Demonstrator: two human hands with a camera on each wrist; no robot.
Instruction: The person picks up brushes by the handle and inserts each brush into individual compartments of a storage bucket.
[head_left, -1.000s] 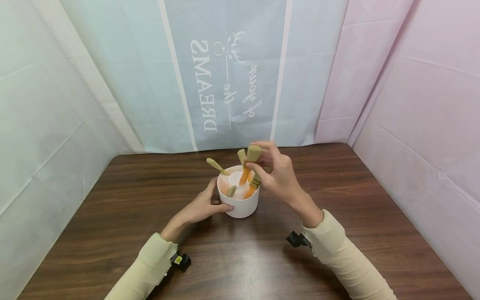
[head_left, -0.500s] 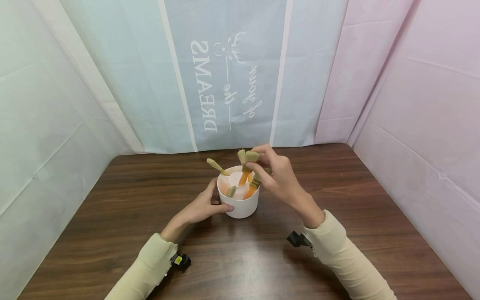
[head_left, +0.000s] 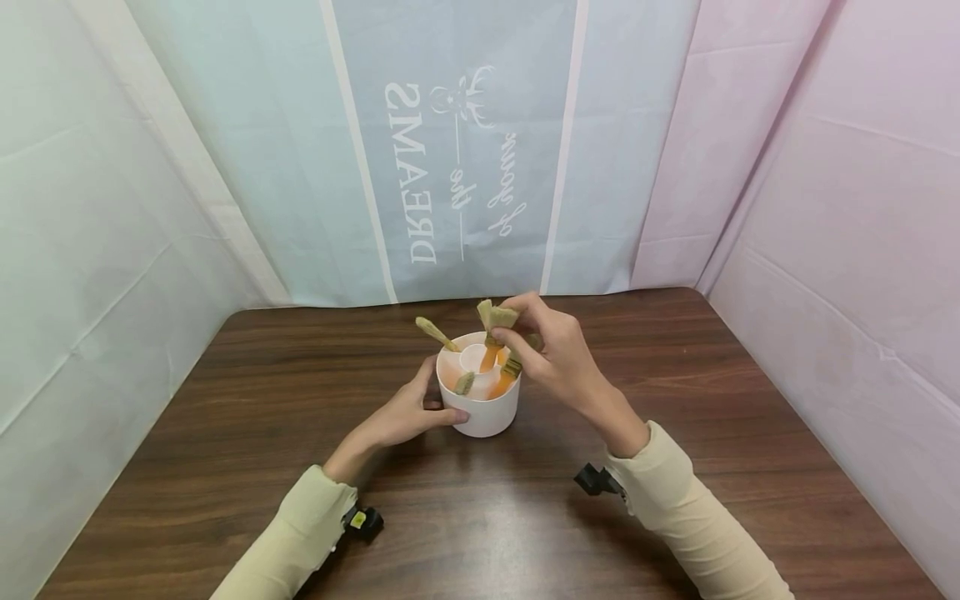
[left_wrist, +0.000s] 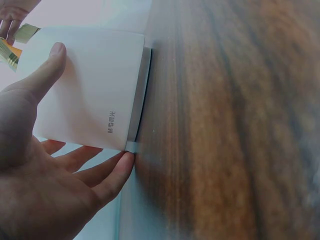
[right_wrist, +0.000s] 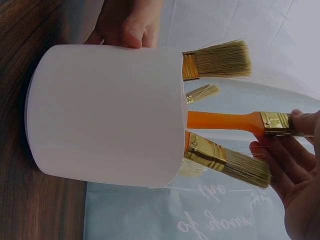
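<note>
A white round brush holder (head_left: 487,421) with an inner ring stands on the table, several paintbrushes leaning in it. My left hand (head_left: 401,414) grips its left side, thumb in front and fingers around the far side. Above the holder's right half, my right hand (head_left: 558,350) pinches a paintbrush by its metal band and bristles. The orange handle (right_wrist: 230,120) of this brush points down into the holder; its lower end is hidden by the wall. Around it, another brush (right_wrist: 207,154) leans right, one thin-looking brush (head_left: 433,331) tilts left, and bristles (head_left: 464,383) show at the front.
The dark wood table (head_left: 480,533) ends at a pale blue curtain (head_left: 600,167) with white mirrored lettering. White cloth walls (head_left: 847,250) stand at both sides. A small black camera (head_left: 596,479) is strapped at each wrist.
My right hand has sunk a little, and the pinched brush has moved down deeper into the holder. My left hand has kept its grip in the same place.
</note>
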